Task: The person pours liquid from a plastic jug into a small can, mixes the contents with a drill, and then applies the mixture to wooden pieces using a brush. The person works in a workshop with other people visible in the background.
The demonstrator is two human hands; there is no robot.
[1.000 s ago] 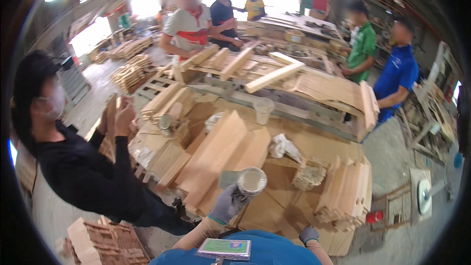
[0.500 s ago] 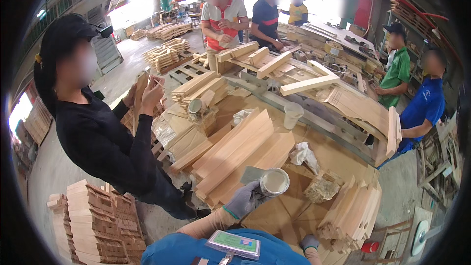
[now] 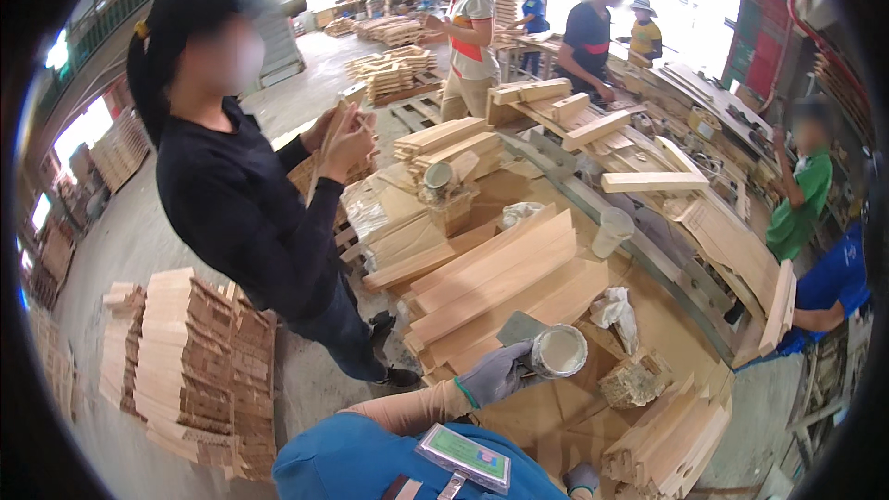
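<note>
Gripping round tin (image 3: 559, 351), left grip (image 3: 495, 374)

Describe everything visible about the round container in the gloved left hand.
The round container is a small open can with a pale rim, filled nearly to the top with an off-white paste or liquid. It sits roughly upright, its mouth tipped slightly toward the camera, above the wooden worktable. The left hand, in a grey glove, grips its left side. Light wooden boards lie just behind it.
</note>
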